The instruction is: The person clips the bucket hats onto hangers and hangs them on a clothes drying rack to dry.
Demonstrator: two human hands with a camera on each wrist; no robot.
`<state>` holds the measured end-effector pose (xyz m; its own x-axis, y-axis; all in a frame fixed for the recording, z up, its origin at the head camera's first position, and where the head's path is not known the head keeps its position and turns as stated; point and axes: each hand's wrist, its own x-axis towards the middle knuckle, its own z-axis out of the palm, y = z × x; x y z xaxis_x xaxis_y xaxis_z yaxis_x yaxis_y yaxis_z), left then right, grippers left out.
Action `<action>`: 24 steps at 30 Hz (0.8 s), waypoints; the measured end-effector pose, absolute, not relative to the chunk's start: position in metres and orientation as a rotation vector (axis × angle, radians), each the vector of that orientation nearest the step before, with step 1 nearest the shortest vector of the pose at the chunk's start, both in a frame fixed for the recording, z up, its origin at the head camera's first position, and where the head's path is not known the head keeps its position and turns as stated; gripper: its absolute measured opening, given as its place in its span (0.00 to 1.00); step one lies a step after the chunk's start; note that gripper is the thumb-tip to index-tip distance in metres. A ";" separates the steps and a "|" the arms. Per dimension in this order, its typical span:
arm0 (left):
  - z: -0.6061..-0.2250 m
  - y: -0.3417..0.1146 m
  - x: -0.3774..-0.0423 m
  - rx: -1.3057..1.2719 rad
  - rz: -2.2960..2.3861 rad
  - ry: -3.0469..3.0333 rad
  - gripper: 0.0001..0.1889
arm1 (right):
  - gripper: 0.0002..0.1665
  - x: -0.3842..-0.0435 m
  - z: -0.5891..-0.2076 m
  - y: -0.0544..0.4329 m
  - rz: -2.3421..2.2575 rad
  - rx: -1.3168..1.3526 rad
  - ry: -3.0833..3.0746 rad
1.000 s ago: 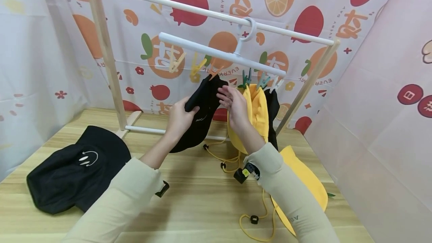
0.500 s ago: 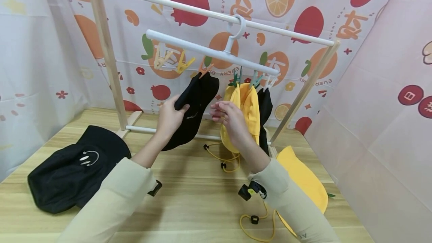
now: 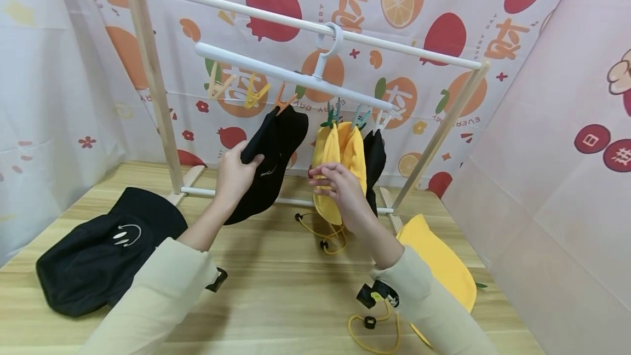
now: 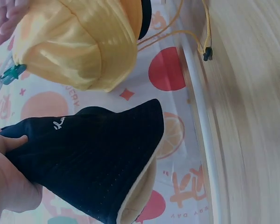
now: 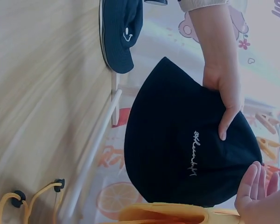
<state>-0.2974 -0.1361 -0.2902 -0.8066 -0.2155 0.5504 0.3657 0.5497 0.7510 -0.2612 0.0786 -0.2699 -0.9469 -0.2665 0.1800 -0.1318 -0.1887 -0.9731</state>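
Observation:
A black bucket hat (image 3: 278,152) with small white lettering hangs from the orange clip (image 3: 284,100) of a white hanger (image 3: 276,72). My left hand (image 3: 235,173) grips its left side, thumb over the cloth; the left wrist view shows the thumb on the black fabric (image 4: 98,149). My right hand (image 3: 342,193) is raised in front of the yellow hat (image 3: 322,149), fingers loosely extended and holding nothing. That yellow hat hangs from green and teal clips. Behind it, another black hat (image 3: 376,158) hangs partly hidden from a white clip (image 3: 382,120).
The hanger's ring hooks over the white rod (image 3: 217,4) of a wooden rack. On the table (image 3: 276,300), a black cap (image 3: 105,251) with a smiley lies left and a yellow hat (image 3: 439,262) with a cord lies right. Beige (image 3: 219,85) and yellow clips (image 3: 256,93) hold nothing.
The hanger has slid left along the rod, its hats moving with it. My left hand has shifted left with the black bucket hat. My right hand has come down a little, away from that hat.

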 end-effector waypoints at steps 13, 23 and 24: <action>-0.286 -0.136 -0.291 -0.071 -1.323 -2.172 0.18 | 0.10 -0.242 -0.280 0.114 -2.264 -0.671 1.792; -0.285 -0.134 -0.285 -0.082 -1.342 -2.158 0.28 | 0.16 -0.244 -0.290 0.166 -2.437 -0.698 1.729; -0.286 -0.133 -0.284 -0.093 -1.337 -2.143 0.29 | 0.17 -0.244 -0.291 0.171 -2.450 -0.697 1.732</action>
